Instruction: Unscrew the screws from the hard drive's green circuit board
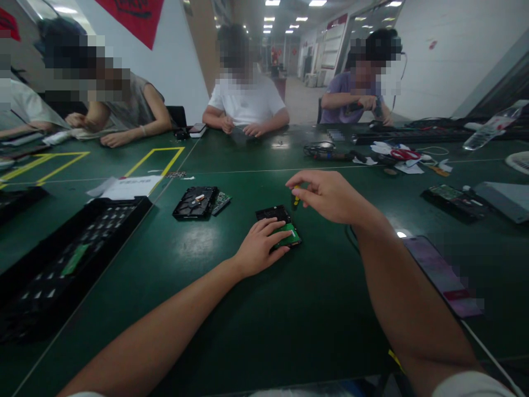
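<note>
On the green tabletop in front of me lies a hard drive [270, 212], with a green circuit board [292, 238] on its near part. Spread across it is my left hand [260, 245], fingers stretched out and apart, the thumb by the near edge. Just to the right and above the drive, my right hand [326, 196] pinches a small yellow and black screwdriver [295, 199], held upright. Its tip appears apart from the drive. Left of these sits another black hard drive [194, 203] with small pieces on top, beside a loose circuit board [222, 203].
A long black slotted tray [142, 205] occupies the left side. At right are a phone [438, 270], another drive [454, 201] and a grey box [508, 198]. Cables [320, 149] and a water bottle [491, 129] lie farther back. Several people sit across the table.
</note>
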Available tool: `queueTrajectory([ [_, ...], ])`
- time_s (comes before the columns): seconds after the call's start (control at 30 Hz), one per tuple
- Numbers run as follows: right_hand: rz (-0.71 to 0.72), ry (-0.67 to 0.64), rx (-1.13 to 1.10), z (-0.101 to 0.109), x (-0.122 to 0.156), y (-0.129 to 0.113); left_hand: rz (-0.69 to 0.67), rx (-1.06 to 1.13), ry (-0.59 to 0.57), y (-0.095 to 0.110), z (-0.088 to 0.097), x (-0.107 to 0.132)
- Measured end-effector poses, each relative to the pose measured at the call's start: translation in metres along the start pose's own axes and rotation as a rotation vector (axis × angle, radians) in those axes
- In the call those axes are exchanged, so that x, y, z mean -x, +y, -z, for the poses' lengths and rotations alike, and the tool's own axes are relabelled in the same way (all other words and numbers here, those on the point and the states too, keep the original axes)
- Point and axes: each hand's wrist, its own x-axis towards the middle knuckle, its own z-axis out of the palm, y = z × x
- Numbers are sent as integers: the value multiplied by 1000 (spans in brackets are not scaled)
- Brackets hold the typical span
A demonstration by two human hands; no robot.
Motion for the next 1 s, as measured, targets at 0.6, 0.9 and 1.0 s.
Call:
queueTrajectory([
  [0.6,-20,34,63,-1,0,5,-3,4,6,2,2,0],
  [0.9,2,14,23,-1,-1,4,-5,-9,2,0,2,0],
  [1.0,-7,12,47,0,0,1,-7,-11,-2,-1,1,0],
])
